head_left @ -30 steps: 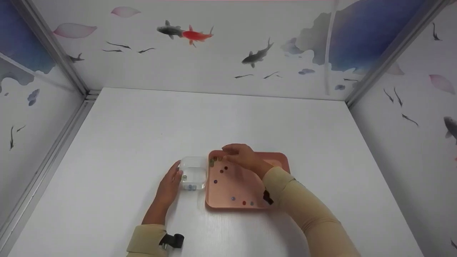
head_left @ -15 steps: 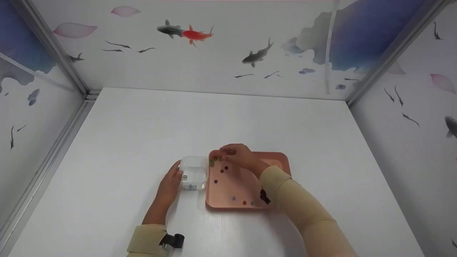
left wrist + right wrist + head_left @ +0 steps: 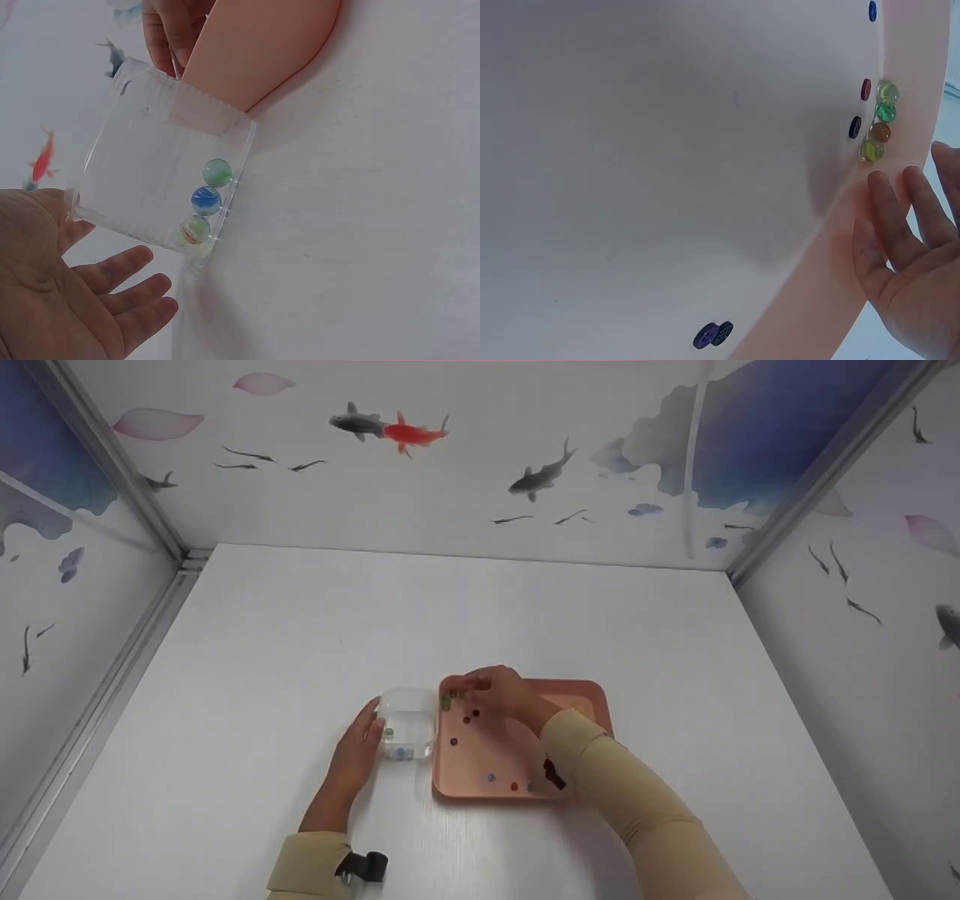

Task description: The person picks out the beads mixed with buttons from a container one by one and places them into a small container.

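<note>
My left hand (image 3: 352, 754) rests against the left side of a clear plastic container (image 3: 409, 700), its fingers extended. Inside the container in the left wrist view lie a green marble (image 3: 217, 172), a blue swirled marble (image 3: 206, 200) and a yellowish striped marble (image 3: 195, 229). My right hand (image 3: 506, 694) reaches over the far left corner of a pink tray (image 3: 491, 754). Its spread fingers (image 3: 892, 225) point toward several marbles (image 3: 886, 112) lined up along the tray's wall in the right wrist view, with nothing between them.
Small buttons lie scattered in the tray: a red button (image 3: 865, 90), a black button (image 3: 854, 127), a blue button (image 3: 872, 11) and a purple button (image 3: 706, 335) among them. The container stands close beside the tray on the white table (image 3: 300, 607). Printed wall panels (image 3: 465, 495) enclose the table.
My right hand's fingers have shifted left and slightly down toward the marbles in the tray's corner. The left hand and the container have stayed in place.
</note>
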{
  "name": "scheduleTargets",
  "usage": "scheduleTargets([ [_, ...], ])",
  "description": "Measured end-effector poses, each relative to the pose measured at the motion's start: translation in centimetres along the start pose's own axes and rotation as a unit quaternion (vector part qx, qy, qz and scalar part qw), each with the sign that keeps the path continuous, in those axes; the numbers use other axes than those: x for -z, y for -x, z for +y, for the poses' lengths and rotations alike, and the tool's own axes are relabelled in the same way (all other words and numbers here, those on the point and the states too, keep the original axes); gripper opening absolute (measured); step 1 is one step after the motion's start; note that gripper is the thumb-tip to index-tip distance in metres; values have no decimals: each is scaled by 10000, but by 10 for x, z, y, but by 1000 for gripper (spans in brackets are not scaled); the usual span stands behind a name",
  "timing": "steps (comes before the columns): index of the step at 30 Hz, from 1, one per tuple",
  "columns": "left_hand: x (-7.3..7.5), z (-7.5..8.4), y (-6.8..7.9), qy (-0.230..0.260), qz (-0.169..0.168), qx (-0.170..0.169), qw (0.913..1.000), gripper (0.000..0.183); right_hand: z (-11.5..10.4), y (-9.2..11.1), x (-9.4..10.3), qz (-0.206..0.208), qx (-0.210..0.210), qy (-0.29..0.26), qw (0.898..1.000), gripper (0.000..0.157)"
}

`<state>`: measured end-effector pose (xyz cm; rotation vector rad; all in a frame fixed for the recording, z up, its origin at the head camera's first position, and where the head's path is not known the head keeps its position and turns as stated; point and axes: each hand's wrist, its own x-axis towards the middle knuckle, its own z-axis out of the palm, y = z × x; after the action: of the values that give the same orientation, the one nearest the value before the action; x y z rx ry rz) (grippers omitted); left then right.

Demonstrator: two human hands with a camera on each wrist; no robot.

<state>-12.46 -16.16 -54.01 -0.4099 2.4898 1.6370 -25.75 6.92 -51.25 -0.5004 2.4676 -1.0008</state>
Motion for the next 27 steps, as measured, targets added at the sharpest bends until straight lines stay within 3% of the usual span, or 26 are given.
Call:
scheduleTargets([
  [14, 1, -2, 0, -17, 22, -96, 9999, 53, 0, 0, -7, -216, 284, 271, 9990, 36],
  [27, 1, -2, -1, -80, 8, -25, 10000, 53, 0, -1, -11, -143, 136, 782, 9967, 37],
])
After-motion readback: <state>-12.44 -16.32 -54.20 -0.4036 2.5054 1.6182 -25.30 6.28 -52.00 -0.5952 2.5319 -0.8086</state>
